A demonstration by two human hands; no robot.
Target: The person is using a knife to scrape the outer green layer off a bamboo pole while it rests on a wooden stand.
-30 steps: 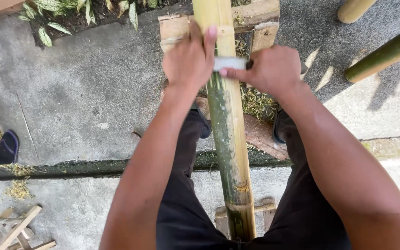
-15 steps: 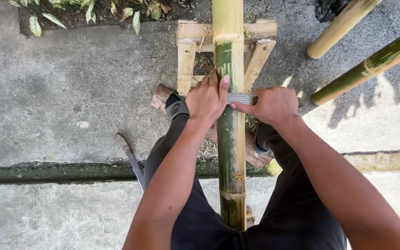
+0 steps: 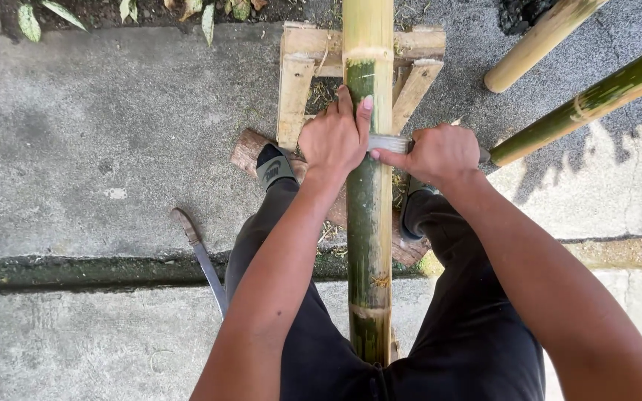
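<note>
Head view: flat metal blade (image 3: 389,142) gripped across round green bamboo pole (image 3: 369,223) by left hand (image 3: 334,139) and right hand (image 3: 440,152) (handle seemingly hidden); rough wooden stand (image 3: 296,82) underneath.

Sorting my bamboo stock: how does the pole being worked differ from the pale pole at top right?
The worked bamboo pole is largely green, rests on a wooden stand and is gripped by both hands. The pale pole is tan all over, slants and is untouched. Both are round.
</note>
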